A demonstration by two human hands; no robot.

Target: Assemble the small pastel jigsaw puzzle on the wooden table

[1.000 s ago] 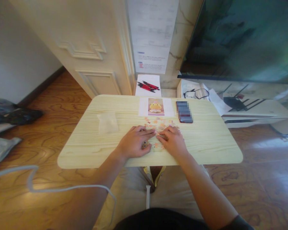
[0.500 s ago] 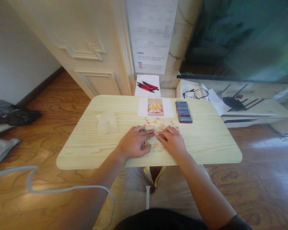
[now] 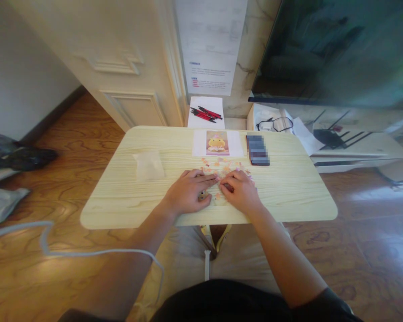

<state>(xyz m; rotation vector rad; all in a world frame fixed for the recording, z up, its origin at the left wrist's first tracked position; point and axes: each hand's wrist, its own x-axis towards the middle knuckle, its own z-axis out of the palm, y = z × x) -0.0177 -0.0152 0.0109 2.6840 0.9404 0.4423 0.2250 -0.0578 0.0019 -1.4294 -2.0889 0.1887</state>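
Both hands rest on a pale wooden table (image 3: pixel 289 197) over a scatter of small pink and orange puzzle pieces (image 3: pixel 221 166). My left hand (image 3: pixel 188 192) lies palm down, fingers stretched toward the middle, covering some pieces. My right hand (image 3: pixel 242 191) lies beside it, fingers curled down, its fingertips pressed on a piece where the two hands meet. A picture card of a yellow duck-like figure (image 3: pixel 217 143) lies just beyond the pieces.
A phone (image 3: pixel 257 150) lies right of the card; a clear plastic bag (image 3: pixel 148 164) lies at the table's left. Red and black pens (image 3: pixel 205 113) sit on paper behind the table. A low white shelf (image 3: pixel 352 152) stands to the right, and a white cable (image 3: pixel 70 252) runs across the wooden floor.
The view has shifted slightly, so the table sits higher in the picture. Both hands stay on the pieces, fingertips still meeting in the middle.
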